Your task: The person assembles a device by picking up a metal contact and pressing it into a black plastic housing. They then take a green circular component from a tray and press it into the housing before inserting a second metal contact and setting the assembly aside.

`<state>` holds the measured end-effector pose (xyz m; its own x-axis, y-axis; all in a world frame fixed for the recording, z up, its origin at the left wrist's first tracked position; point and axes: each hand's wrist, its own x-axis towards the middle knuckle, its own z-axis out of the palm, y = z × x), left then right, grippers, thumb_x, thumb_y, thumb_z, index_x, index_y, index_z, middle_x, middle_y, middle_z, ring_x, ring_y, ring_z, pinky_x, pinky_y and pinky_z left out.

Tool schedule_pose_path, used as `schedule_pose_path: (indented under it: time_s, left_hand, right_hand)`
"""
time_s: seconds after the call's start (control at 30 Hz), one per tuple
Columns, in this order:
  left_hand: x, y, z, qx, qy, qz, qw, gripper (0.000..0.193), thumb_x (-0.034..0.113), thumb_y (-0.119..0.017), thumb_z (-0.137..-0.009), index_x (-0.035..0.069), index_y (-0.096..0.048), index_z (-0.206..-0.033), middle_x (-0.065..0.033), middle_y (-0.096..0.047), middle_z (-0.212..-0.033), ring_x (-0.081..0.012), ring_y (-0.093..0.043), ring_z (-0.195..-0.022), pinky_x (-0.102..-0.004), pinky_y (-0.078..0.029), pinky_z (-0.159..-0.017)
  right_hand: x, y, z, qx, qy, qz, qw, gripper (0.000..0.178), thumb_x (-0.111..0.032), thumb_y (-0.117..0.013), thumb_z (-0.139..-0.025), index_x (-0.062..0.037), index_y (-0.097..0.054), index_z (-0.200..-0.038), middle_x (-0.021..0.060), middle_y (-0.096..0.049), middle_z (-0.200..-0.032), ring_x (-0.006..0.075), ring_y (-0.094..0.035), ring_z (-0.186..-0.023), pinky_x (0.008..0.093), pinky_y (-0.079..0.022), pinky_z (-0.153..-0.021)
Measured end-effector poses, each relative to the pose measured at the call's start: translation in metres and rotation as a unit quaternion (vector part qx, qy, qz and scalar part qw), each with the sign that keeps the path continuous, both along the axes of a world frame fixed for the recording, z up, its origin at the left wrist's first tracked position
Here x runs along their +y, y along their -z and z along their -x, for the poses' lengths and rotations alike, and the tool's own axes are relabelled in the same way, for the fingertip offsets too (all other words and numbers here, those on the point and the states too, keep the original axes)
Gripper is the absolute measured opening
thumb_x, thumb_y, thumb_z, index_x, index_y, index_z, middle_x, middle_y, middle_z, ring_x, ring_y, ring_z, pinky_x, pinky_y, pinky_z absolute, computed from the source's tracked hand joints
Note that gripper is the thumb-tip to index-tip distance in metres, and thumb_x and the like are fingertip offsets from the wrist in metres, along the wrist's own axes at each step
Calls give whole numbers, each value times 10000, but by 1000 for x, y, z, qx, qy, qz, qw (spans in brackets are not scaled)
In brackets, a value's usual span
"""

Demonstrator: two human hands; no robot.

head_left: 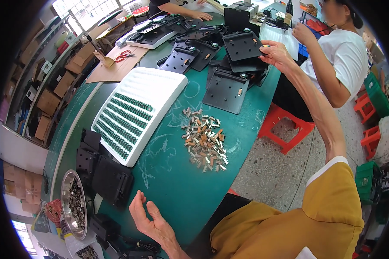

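Note:
My right hand (277, 55) reaches far out and grips the right edge of a black flat plate (241, 48) with small holes. That plate lies over a stack of similar parts, one of them a black plate (225, 94) at the front of the pile. My left hand (153, 222) hovers over the near table edge, fingers apart, with nothing in it. Between my hands a heap of small metal and brown clip-like pieces (205, 140) lies on the green table (173, 172). A white foam tray (160, 80) to the left holds rows of small dark green parts.
At the left stand black boxy parts (112, 179) and a metal bowl (65, 203) of small pieces. Red-handled pliers (124, 56) lie on cardboard. A co-worker in a white shirt (343, 56) sits at the right by a red stool (285, 127); another person's hand (201, 16) rests at the back.

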<state>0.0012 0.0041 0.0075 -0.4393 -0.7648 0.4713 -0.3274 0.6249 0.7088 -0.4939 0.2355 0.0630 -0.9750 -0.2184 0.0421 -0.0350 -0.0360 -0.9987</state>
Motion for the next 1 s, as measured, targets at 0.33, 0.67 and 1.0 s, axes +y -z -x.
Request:
schedule_pose_path:
  time_s: [0.33,0.67,1.0]
  left_hand:
    - [2,-3,0,-10,11,0,1000,337,245,-576,-1019,-30,-646,-1200,-123,-635,-1077,-244,-622,-935,-356,-515,-828]
    - [5,-5,1,0,25,-4,1000,286,174,-583,-1010,-34,-651,-1193,-131,-635,-1087,-247,-625,-941,-351,-533,-826]
    - [6,-7,5,-4,22,-28,999,266,54,-635,-931,-15,-663,-1186,-133,-647,-1107,-247,-633,-963,-342,-532,-832]
  right_hand:
    - [-1,7,-2,119,67,-210,968,405,-149,-695,-877,1,-636,-1249,71,-671,-1027,150,-616,-878,269,-523,-641]
    - [23,44,15,163,-81,-126,975,394,-244,-689,-875,-110,-637,-1241,15,-655,-1232,126,-595,-1108,330,-515,-853]
    - [49,101,9,107,117,4,987,474,-370,-651,-934,-149,-587,-1348,9,-574,-1344,139,-509,-1208,371,-419,-946]
